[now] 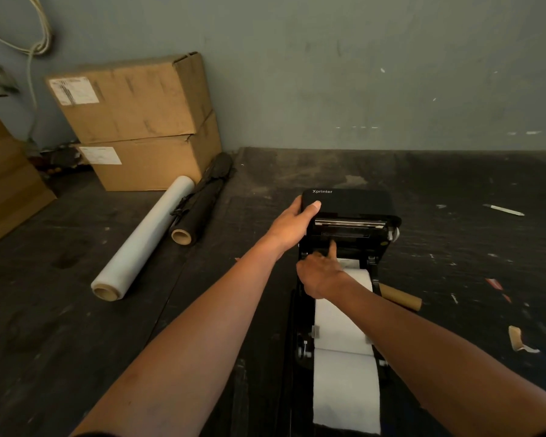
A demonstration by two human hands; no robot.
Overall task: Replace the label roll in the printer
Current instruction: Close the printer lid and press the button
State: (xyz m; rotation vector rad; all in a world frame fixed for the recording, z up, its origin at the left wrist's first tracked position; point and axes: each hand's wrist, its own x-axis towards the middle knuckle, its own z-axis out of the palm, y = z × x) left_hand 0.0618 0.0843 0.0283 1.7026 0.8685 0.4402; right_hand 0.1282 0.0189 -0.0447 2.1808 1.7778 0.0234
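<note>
Landmark: black printer (349, 222), marked "Xprinter", set on the dark table (454, 190) near its middle, lid raised.

Far left of the printer: a brown carton edge (4, 184) is seen at the frame border.

Left of the printer, against the wall: two cardboard boxes (139, 121) are stacked, each bearing a white label.

Left of the printer, in front of the boxes: a clear stretch-film roll (142, 238) is laid on the table; a black roll (202, 203) lies just beside it, nearer the printer.

At the printer's left edge: the raised lid is gripped by the left hand (292, 223), the thumb laid on top and the fingers wrapped round the lid's left side (their tips are hidden).

Inside the printer's open body: the right hand (320, 274) is placed over the paper path, the index finger extended toward the print head and the other fingers curled; whether anything is pinched cannot be told.

Behind the printer, toward the viewer: the white label roll (345, 383) is seated in a black holder, its strip fed forward into the printer under the right hand.

Just right of the printer: an empty cardboard core (399, 298) lies on the table.

Further right of the printer: a torn brown scrap (519, 339) and a white pen-like object (505, 210) are noted.
</note>
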